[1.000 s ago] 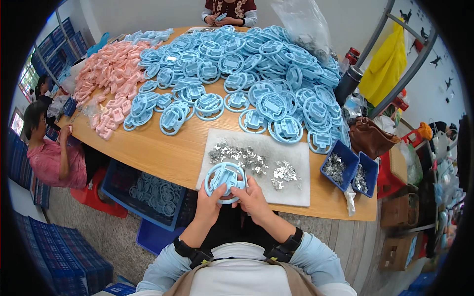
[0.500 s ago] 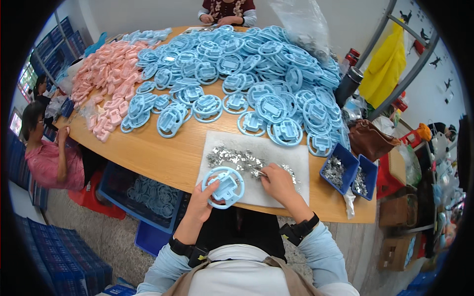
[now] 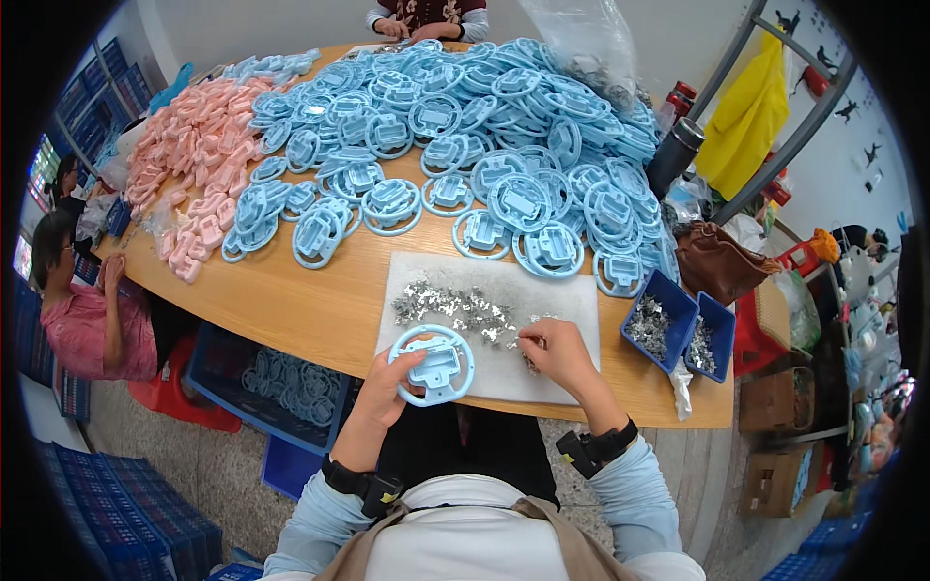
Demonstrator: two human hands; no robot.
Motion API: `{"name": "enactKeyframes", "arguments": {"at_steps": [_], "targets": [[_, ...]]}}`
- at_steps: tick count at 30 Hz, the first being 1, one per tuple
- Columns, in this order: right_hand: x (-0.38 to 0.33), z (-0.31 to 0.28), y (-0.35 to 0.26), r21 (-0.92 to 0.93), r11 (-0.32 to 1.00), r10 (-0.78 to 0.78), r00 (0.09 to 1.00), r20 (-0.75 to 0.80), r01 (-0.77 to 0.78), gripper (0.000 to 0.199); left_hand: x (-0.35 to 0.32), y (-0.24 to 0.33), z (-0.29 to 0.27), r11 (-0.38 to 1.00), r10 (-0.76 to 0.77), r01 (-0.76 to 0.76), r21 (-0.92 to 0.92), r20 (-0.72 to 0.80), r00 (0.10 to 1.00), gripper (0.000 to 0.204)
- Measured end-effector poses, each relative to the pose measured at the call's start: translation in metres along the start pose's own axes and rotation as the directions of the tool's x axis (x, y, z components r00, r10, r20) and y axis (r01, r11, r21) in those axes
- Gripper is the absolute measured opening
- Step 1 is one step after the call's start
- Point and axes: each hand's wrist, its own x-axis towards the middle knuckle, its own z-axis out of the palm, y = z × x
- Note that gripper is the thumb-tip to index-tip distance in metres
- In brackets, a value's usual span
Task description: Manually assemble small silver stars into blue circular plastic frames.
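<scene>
The person's left hand point(image 3: 392, 376) has its grip clamped on a light blue plastic ring point(image 3: 433, 364), a round frame with a blocky piece across its middle. The thumb lies on the ring's face and the fingers curl under its left rim, holding it tilted just over the near edge of the table point(image 3: 320, 315). To the right of that grip, the right hand point(image 3: 554, 351) rests on a white mat point(image 3: 567, 295), its fingertips point(image 3: 523, 341) pinched together among small silvery metal parts point(image 3: 455, 307). Whether a part sits between them I cannot tell; it is too small to see. The two hands are near each other, not touching.

The metal parts spread in a loose heap across the mat, just beyond both hands. Farther right of the right hand, two small blue bins point(image 3: 678, 329) sit at the table's edge with more metal parts in them. Beyond the mat, a big pile of the same blue rings point(image 3: 484, 126) covers most of the table, and a pile of pink plastic pieces point(image 3: 189, 160) lies at its far left. A dark bottle point(image 3: 672, 158) stands at the right of the blue pile, and a brown bag point(image 3: 719, 263) sits beside the table there. Below the left hand, under the table, a blue crate point(image 3: 262, 382) holds more rings. Another person in a pink top point(image 3: 82, 324) sits at the table's left end.
</scene>
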Motion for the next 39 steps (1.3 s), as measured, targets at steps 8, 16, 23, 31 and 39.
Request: {"name": "enactKeyframes", "arguments": {"at_steps": [8, 16, 23, 31, 39], "targets": [[0.002, 0.01, 0.012, -0.159, 0.94, -0.313, 0.948, -0.059, 0.3, 0.01, 0.005, 0.001, 0.012, 0.996, -0.089, 0.089, -0.005, 0.02, 0.996, 0.029], [-0.003, 0.017, -0.057, 0.34, 0.872, -0.285, 0.931, -0.229, 0.351, 0.01, 0.01, 0.001, 0.015, 0.99, -0.143, 0.143, 0.013, 0.182, 0.973, 0.031], [-0.006, 0.026, -0.053, 0.591, 0.792, -0.082, 0.986, -0.143, 0.151, 0.011, 0.009, 0.008, 0.024, 0.984, -0.134, 0.112, 0.138, 0.161, 0.978, 0.037], [-0.001, 0.01, -0.055, 0.773, 0.549, 0.146, 0.947, 0.285, -0.318, 0.012, 0.016, 0.015, 0.018, 0.969, -0.112, 0.067, 0.239, 0.182, 0.977, 0.036], [0.005, 0.023, -0.047, 0.824, 0.542, 0.017, 0.983, 0.185, -0.164, 0.011, 0.007, 0.009, 0.024, 0.978, -0.193, 0.163, 0.132, 0.263, 0.945, 0.04]]}}
